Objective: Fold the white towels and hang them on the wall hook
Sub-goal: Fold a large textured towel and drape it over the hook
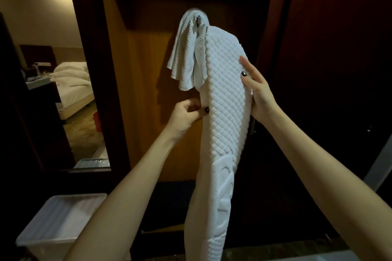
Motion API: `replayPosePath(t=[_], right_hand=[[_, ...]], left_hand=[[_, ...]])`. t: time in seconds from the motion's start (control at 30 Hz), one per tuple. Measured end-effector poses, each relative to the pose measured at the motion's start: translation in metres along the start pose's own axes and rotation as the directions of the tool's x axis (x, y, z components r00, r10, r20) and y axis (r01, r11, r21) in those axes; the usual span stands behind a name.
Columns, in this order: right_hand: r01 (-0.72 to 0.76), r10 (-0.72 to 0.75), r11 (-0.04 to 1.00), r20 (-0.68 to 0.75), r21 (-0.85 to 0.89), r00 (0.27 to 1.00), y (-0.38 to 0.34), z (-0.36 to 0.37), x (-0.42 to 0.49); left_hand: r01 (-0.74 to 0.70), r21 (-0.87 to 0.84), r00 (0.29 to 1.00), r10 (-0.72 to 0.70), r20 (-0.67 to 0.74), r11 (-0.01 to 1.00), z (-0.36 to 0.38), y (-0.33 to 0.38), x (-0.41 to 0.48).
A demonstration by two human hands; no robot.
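**Hanging the second towel beside the first**

Holding the long folded towel point(220, 125) up against the wooden door panel point(148, 74), you have its upper end raised level with the wall hook point(199, 21). Your left hand point(186, 114) pinches the towel's left edge between thumb and fingers, partway down its length. Your right hand point(257, 93) is laid flat on the right edge, fingers extended along the fabric and thumb over its front face; it presses and steadies rather than clamps. The two hands sit well apart, one on either side of the strip.

Progress, as judged from this view: one smaller towel point(186, 55) already hangs draped over the hook, its corners falling loose toward the left. The long towel appears folded lengthwise into a narrow band, so its folding looks finished; what remains is to catch it on the hook and let go. Whether its top end is already hooked cannot be told, since that end covers the spot.

Hard to read: the hook shows only as a small dark metal piece between folds. The towel's lower end runs out of the bottom edge. A pale plastic bin point(59, 224) stands at lower left, its contents indistinct, so any towels left to do are not visible.
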State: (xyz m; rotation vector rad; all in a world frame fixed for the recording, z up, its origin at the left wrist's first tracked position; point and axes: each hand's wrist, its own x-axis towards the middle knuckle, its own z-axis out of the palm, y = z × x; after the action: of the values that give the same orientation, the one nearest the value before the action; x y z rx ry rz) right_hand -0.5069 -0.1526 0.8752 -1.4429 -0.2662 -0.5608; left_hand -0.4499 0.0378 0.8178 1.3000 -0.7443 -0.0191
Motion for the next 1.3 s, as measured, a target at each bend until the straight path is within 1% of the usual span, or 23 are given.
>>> replayPosePath(t=[0.1, 0.17, 0.23, 0.27, 0.3, 0.33, 0.37, 0.43, 0.53, 0.6, 0.7, 0.73, 0.8, 0.87, 0.93, 1.0, 1.07, 1.13, 1.23, 1.27, 1.3], right_hand=[[0.004, -0.004, 1.0, -0.001, -0.011, 1.0, 0.002, 0.003, 0.001], [0.015, -0.015, 0.999, -0.015, -0.029, 1.0, 0.003, 0.006, 0.003], [0.042, -0.044, 0.998, -0.034, -0.052, 0.998, 0.004, 0.008, 0.005], [0.059, -0.062, 0.996, -0.039, -0.062, 0.997, 0.004, 0.01, 0.006], [0.077, -0.08, 0.995, -0.041, -0.07, 0.996, 0.005, 0.012, 0.007], [0.095, -0.098, 0.992, -0.043, -0.078, 0.994, 0.007, 0.014, 0.008], [0.111, -0.116, 0.99, -0.048, -0.086, 0.992, 0.009, 0.016, 0.009], [0.142, -0.15, 0.985, -0.073, -0.102, 0.986, 0.013, 0.021, 0.01], [0.184, -0.201, 0.97, -0.099, -0.157, 0.975, 0.015, 0.031, 0.011], [0.2, -0.224, 0.957, -0.094, -0.211, 0.97, 0.014, 0.039, 0.01], [0.179, -0.209, 0.946, -0.086, -0.272, 0.974, 0.008, 0.04, 0.017], [0.164, -0.192, 0.946, -0.074, -0.279, 0.979, 0.005, 0.036, 0.019], [0.141, -0.155, 0.961, -0.04, -0.236, 0.987, 0.0, 0.026, 0.019], [0.133, -0.14, 0.965, -0.016, -0.228, 0.99, 0.005, 0.02, 0.008], [0.101, -0.108, 0.973, -0.022, -0.209, 0.994, 0.024, 0.019, -0.012], [0.051, -0.056, 0.987, -0.029, -0.153, 0.998, 0.048, 0.025, -0.034], [0.008, -0.014, 0.994, -0.052, -0.109, 0.999, 0.064, 0.033, -0.049], [0.025, -0.03, 0.996, -0.065, -0.081, 0.997, 0.07, 0.04, -0.053], [0.087, -0.094, 0.991, -0.072, -0.097, 0.993, 0.062, 0.047, -0.047], [0.098, -0.105, 0.99, -0.066, -0.105, 0.992, 0.059, 0.05, -0.044], [0.117, -0.123, 0.987, -0.054, -0.113, 0.991, 0.056, 0.052, -0.041]], left_hand=[[-0.048, -0.011, 0.994, 0.047, -0.101, 0.999, -0.004, 0.004, 0.003], [-0.114, 0.043, 0.982, 0.119, -0.145, 0.993, -0.006, 0.005, 0.003], [-0.212, 0.174, 0.955, 0.242, -0.17, 0.962, -0.006, 0.006, 0.001], [-0.254, 0.274, 0.935, 0.308, -0.177, 0.928, -0.005, 0.005, 0.0], [-0.286, 0.395, 0.908, 0.378, -0.178, 0.873, -0.003, 0.003, -0.002], [-0.301, 0.494, 0.883, 0.434, -0.179, 0.815, -0.003, 0.0, -0.003], [-0.285, 0.544, 0.872, 0.449, -0.194, 0.789, -0.003, -0.004, -0.004], [-0.209, 0.518, 0.9, 0.371, -0.23, 0.83, -0.005, -0.009, -0.005], [-0.137, 0.445, 0.949, 0.247, -0.198, 0.885, -0.006, -0.01, -0.01], [-0.12, 0.47, 0.938, 0.255, -0.236, 0.875, -0.003, -0.007, -0.009], [-0.124, 0.508, 0.894, 0.318, -0.315, 0.853, -0.005, 0.0, 0.003], [-0.133, 0.478, 0.895, 0.313, -0.319, 0.868, -0.006, 0.002, 0.007], [-0.162, 0.388, 0.904, 0.294, -0.31, 0.907, -0.007, 0.006, 0.014], [-0.201, 0.307, 0.899, 0.3, -0.32, 0.93, -0.005, 0.011, 0.021], [-0.223, 0.24, 0.9, 0.294, -0.322, 0.945, -0.003, 0.013, 0.028], [-0.237, 0.201, 0.901, 0.292, -0.32, 0.951, -0.002, 0.014, 0.034], [-0.245, 0.206, 0.9, 0.302, -0.315, 0.947, -0.003, 0.015, 0.038], [-0.255, 0.251, 0.896, 0.326, -0.302, 0.934, -0.004, 0.017, 0.041], [-0.203, 0.451, 0.9, 0.347, -0.263, 0.869, -0.013, 0.021, 0.048], [-0.174, 0.484, 0.913, 0.325, -0.248, 0.858, -0.018, 0.022, 0.05], [-0.146, 0.438, 0.936, 0.267, -0.228, 0.887, -0.024, 0.022, 0.05]])
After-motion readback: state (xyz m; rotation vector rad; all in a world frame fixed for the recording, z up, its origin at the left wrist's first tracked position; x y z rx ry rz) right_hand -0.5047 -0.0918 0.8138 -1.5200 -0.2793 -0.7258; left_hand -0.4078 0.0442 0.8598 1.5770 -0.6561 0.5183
